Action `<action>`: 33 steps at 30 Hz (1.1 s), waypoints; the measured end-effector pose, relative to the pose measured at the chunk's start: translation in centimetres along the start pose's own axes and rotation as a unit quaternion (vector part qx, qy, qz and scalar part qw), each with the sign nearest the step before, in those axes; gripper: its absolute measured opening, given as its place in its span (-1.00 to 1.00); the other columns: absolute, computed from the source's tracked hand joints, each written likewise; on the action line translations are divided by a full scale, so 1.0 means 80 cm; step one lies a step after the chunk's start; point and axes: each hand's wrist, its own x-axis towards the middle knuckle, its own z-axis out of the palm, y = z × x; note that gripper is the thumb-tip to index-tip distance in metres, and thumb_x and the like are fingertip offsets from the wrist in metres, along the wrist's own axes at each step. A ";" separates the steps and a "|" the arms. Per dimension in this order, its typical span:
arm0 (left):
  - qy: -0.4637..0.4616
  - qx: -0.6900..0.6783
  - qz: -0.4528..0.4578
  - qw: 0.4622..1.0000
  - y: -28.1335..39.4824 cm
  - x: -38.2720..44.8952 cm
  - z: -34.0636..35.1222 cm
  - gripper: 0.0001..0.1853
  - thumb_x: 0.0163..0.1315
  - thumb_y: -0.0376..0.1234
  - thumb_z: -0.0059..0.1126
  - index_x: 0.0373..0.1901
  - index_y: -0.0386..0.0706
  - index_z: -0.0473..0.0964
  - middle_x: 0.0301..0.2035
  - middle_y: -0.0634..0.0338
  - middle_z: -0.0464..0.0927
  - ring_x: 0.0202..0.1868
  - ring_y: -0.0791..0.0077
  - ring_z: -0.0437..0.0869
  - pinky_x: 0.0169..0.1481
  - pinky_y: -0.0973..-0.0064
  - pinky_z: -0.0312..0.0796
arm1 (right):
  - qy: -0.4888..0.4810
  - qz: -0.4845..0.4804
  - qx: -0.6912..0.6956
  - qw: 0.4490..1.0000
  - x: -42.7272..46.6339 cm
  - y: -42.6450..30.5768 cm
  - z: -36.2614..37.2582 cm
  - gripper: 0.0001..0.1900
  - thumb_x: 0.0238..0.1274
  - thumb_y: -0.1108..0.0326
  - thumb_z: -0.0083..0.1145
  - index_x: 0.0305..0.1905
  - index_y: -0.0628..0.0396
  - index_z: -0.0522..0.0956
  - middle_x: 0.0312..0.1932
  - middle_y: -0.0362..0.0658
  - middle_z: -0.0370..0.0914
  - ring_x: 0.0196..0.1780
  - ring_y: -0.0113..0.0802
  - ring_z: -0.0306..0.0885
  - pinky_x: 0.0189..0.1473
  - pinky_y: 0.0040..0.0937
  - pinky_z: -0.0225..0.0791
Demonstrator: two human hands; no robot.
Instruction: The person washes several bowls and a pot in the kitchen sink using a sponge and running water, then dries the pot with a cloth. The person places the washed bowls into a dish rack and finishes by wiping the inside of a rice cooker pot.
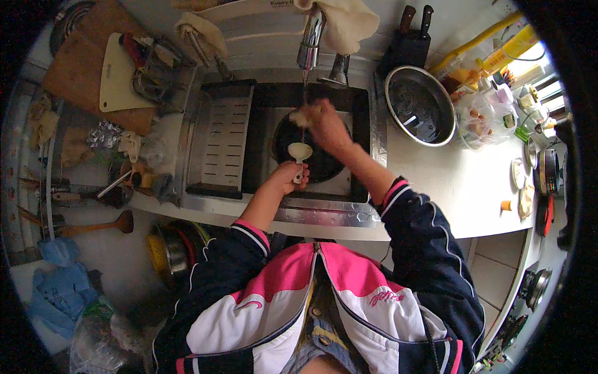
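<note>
In my left hand (288, 177) is the handle of a small pale ladle (300, 151), held bowl up over the sink (359, 140). My right hand (329, 127) is beyond it and blurred. It grips a pale, soft-looking piece, perhaps a cloth (300, 118), beside the thin water stream (306, 86). That stream runs from the chrome faucet (308, 51) above. Under both hands a dark round pan (322, 168) sits in the basin, partly hidden by them. A slotted metal drain tray (224, 135) covers the basin's left side.
On the right counter (420, 187) stand a steel bowl of water (420, 105), a knife block (407, 51) and bulging plastic bags (476, 119). To the left are a pale cutting board (114, 77), a wire rack (161, 70), crumpled foil (103, 134) and a wooden ladle (122, 222).
</note>
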 end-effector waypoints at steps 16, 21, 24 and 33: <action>-0.020 0.141 0.113 0.983 -0.003 -0.041 -0.007 -0.76 0.43 -0.19 -0.28 -0.13 -0.08 0.37 -0.69 0.35 0.20 -0.78 0.68 0.07 -0.73 0.63 -0.12 | -0.236 0.003 0.173 0.956 -0.036 0.035 0.059 -0.75 0.02 0.21 0.23 -0.22 0.10 0.60 -0.25 -0.03 0.57 -0.14 -0.17 0.53 -0.21 -0.26 0.40; -0.040 0.182 0.106 0.977 0.004 -0.048 -0.009 -0.74 0.44 -0.20 -0.29 -0.07 -0.10 0.37 -0.69 0.37 0.17 -0.77 0.70 0.06 -0.72 0.65 -0.11 | -0.101 -0.112 -0.030 0.988 -0.029 0.045 0.058 -0.60 -0.08 0.32 0.25 -0.04 0.00 0.50 -0.04 -0.09 0.43 -0.05 -0.05 0.43 -0.16 -0.21 0.42; -0.084 0.184 0.099 0.974 0.018 -0.059 -0.020 -0.73 0.45 -0.20 -0.29 -0.06 -0.12 0.37 -0.69 0.38 0.16 -0.76 0.71 0.05 -0.71 0.66 -0.10 | -0.207 -0.117 0.057 0.970 -0.020 0.043 0.064 -0.61 0.04 0.30 0.14 0.03 -0.05 0.39 0.15 0.02 0.24 0.04 -0.01 0.38 -0.02 -0.08 0.42; 0.012 0.169 0.187 0.968 0.028 -0.054 0.008 -0.74 0.43 -0.17 -0.21 -0.10 -0.12 0.41 -0.67 0.40 0.21 -0.73 0.73 0.12 -0.69 0.68 0.01 | -0.158 0.209 -0.023 0.965 0.016 0.017 0.092 -0.63 0.07 0.31 0.13 -0.03 0.21 0.36 -0.07 0.16 0.41 -0.06 0.14 0.52 -0.12 -0.07 0.48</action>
